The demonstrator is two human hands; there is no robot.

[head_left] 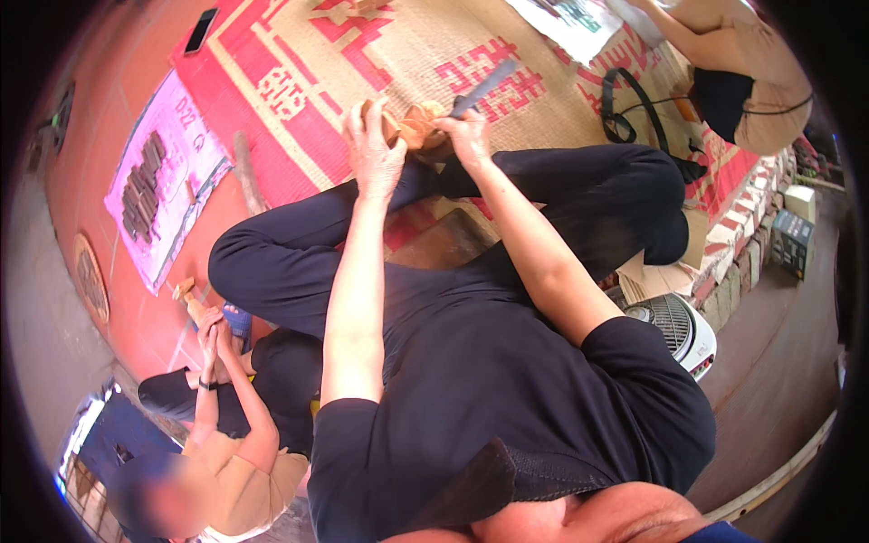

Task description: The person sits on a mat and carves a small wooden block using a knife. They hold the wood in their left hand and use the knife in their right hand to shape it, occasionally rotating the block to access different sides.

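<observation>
My left hand (375, 149) is closed around a carved piece of orange-tan wood (418, 125), held above my crossed legs. Its lower part is hidden by my fingers and knees. In my right hand (468, 136) is a knife-like tool with a flat grey blade (489, 86), pointing up and to the right, away from me. The blade is smeared by motion, so its edge cannot be made out. My right fist is close against the right side of the wood. A dark flat board (444, 240) lies between my legs.
A red and straw-coloured woven mat (362, 54) spreads ahead. At left are a phone (200, 32), a pink sheet (186, 118) bearing several dark sticks (143, 195), and a wooden stick (244, 167). Co-workers sit lower left (244, 434) and upper right (769, 81). A fan (674, 326) stands at right.
</observation>
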